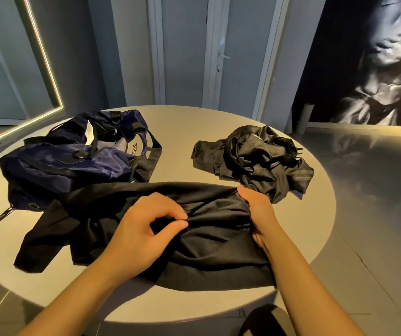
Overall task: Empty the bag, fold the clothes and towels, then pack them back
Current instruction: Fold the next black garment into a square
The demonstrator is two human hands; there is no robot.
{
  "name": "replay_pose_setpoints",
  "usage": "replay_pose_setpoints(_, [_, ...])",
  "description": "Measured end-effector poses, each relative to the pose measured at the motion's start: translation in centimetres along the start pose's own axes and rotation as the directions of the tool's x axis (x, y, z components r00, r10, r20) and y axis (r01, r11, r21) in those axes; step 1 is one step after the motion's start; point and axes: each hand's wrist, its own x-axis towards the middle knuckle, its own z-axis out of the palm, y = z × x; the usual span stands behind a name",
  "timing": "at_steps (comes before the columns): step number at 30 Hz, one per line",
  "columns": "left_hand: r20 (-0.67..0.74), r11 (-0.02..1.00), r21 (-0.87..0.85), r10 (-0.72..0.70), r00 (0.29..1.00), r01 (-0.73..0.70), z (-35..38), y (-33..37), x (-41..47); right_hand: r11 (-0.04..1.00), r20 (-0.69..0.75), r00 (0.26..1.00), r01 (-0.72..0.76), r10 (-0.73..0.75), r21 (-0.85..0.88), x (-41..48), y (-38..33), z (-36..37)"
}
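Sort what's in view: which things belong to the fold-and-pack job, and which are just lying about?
Job: navy bag; black garment, pinched by the left hand and gripped by the right hand; crumpled black pile, not yet folded.
Lying about: door; lit mirror; dark wall mural.

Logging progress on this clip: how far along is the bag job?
Done: navy bag lies open, two lots of black clothing out on the table. In hand: black garment, left grip pinching its middle, right grip holding its far edge. Left: crumpled black pile unfolded; no folded item visible, nothing seen repacked.
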Motion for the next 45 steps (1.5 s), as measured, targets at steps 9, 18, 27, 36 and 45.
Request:
replay_pose_setpoints(9, [0.055,0.969,0.231,-0.103,0.993,0.087,0.7,0.8,-1.7,0.995,-0.019,1.0,0.011,-0.009,0.1,0.8,0.9,0.1])
replay_pose_setpoints(18, [0.182,0.806,0.567,-0.325,0.928,0.171,4.2,0.1,2.9,0.985,0.028,1.0,-0.001,-0.003,0.173,-0.1,1.0,-0.4])
replay_pose_setpoints(27, [0.102,0.914,0.151,-0.393,0.914,0.376,3.2,-2.0,3.9,0.977,0.053,0.99,0.122,-0.133,0.174,-0.7,1.2,-0.4])
replay_pose_setpoints(36, [-0.268,0.768,-0.41,-0.617,0.739,0.492,1.6,-2.6,3.7,0.959,0.094,0.96,0.25,-0.263,0.131,0.4,1.9,-0.8])
replay_pose_setpoints(45, [-0.227,0.813,-0.353,-0.554,0.801,0.462,3.0,-4.1,1.1,0.738,0.158,0.79,0.611,-0.593,-0.286,-2.2,1.6,0.1])
